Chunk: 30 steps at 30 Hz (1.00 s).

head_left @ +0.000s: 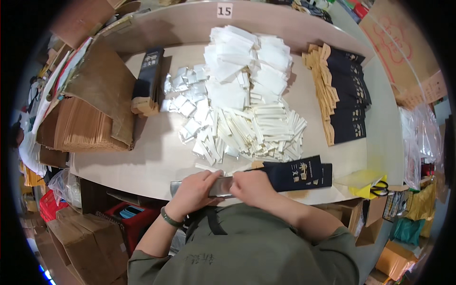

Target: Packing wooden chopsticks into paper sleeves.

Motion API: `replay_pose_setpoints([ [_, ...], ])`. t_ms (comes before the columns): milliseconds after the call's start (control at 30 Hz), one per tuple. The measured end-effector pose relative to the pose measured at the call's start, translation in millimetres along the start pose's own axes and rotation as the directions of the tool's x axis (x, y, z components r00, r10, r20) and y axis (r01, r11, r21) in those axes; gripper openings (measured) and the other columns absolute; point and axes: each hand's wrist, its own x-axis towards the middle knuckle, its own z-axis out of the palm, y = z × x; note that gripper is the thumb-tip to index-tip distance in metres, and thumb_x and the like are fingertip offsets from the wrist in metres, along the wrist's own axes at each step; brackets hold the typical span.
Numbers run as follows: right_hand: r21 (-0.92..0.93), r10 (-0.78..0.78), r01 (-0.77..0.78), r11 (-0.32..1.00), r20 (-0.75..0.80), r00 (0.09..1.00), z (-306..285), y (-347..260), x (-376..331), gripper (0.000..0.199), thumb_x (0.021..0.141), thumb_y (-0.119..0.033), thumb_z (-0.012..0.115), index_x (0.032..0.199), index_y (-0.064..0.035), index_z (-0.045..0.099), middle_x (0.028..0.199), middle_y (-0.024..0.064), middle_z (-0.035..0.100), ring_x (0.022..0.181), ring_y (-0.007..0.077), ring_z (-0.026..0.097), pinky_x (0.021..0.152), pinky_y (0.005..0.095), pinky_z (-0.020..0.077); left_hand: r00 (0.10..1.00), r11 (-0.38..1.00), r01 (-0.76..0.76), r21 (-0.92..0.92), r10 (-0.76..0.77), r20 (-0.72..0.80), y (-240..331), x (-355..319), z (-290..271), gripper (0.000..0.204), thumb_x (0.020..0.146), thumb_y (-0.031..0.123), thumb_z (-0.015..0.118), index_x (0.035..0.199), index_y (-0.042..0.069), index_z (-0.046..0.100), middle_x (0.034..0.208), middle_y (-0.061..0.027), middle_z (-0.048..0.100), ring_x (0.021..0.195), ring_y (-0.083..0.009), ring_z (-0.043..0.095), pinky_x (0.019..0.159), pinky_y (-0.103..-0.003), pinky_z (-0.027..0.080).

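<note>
Near the table's front edge, my left hand (pixel 197 186) is closed around a long, silvery, shiny packet (pixel 220 187); its exact kind is unclear. My right hand (pixel 252 186) grips the packet's other end, fingers curled in, knuckles up. Right beside that hand lie dark navy paper pouches (pixel 297 175) with pale printing, overlapping and partly under the wrist. Just beyond both hands spreads a heap of slim white paper-wrapped sticks (pixel 266 130). Behind it are piled flat white packets (pixel 232 52). Small silvery square sachets (pixel 185 107) lie to their left.
A cardboard box (pixel 102 80) full of brown card stands at left, beside a stack of dark pouches (pixel 149 78). More dark pouches with tan ends (pixel 344 95) are fanned at right. Scissors (pixel 379 188) hang by a yellow holder (pixel 363 183) at the right edge. A raised rim (pixel 180 23) backs the table.
</note>
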Motion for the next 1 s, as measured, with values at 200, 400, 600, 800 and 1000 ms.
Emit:
replay_pose_setpoints([
  [200, -0.074, -0.026, -0.003, 0.997, -0.388, 0.921, -66, 9, 98, 0.015, 0.084, -0.022, 0.065, 0.083, -0.0071, 0.066, 0.081, 0.0155, 0.066, 0.081, 0.0359, 0.064, 0.071, 0.0464, 0.0503, 0.864, 0.972, 0.187, 0.145, -0.092, -0.496, -66, 45, -28, 0.062, 0.073, 0.030, 0.083, 0.124, 0.006, 0.057, 0.118, -0.0173, 0.058, 0.105, -0.0322, 0.061, 0.086, -0.042, 0.050],
  [400, -0.100, 0.009, -0.038, 0.994, -0.269, 0.963, -59, 60, 118, 0.012, 0.083, -0.018, 0.068, 0.085, -0.0054, 0.068, 0.084, 0.0146, 0.066, 0.084, 0.0350, 0.063, 0.075, 0.0448, 0.0496, 0.855, 0.904, 0.428, -0.015, -0.410, -0.319, -92, 81, -42, 0.044, 0.081, 0.018, 0.074, 0.120, 0.006, 0.059, 0.109, -0.0155, 0.063, 0.101, -0.0333, 0.062, 0.084, -0.043, 0.051],
  [600, -0.040, -0.086, 0.077, 0.996, -0.484, 0.871, -85, 57, 120, 0.010, 0.084, -0.015, 0.067, 0.084, -0.0050, 0.071, 0.082, 0.0138, 0.065, 0.082, 0.0332, 0.063, 0.074, 0.0424, 0.0503, 0.651, 0.928, 0.215, -0.305, -0.369, -0.664, -102, 56, -35, 0.022, 0.090, 0.008, 0.067, 0.109, -0.001, 0.060, 0.089, -0.0096, 0.063, 0.076, -0.0193, 0.063, 0.069, -0.030, 0.050],
  [800, -0.419, -0.310, 0.181, 0.890, -0.263, 0.914, -56, 69, 162, 0.005, 0.082, -0.008, 0.063, 0.082, -0.0037, 0.065, 0.085, 0.0138, 0.063, 0.084, 0.0315, 0.064, 0.073, 0.0428, 0.0519, 0.751, 0.766, 0.282, -0.578, -0.551, -0.364, -26, -12, -7, 0.037, 0.089, 0.012, 0.070, 0.122, 0.003, 0.055, 0.073, -0.0048, 0.062, 0.071, -0.0123, 0.060, 0.066, -0.027, 0.049],
  [1000, -0.494, -0.279, 0.115, 0.862, -0.273, 0.921, -53, 68, 186, 0.008, 0.078, -0.009, 0.063, 0.079, -0.0020, 0.063, 0.083, 0.0154, 0.065, 0.081, 0.0316, 0.065, 0.070, 0.0419, 0.0522, 0.764, 0.915, 0.393, -0.095, -0.382, -0.520, -9, -42, 42, 0.042, 0.078, 0.025, 0.073, 0.113, 0.006, 0.059, 0.073, -0.0076, 0.059, 0.072, -0.0313, 0.060, 0.066, -0.042, 0.048],
])
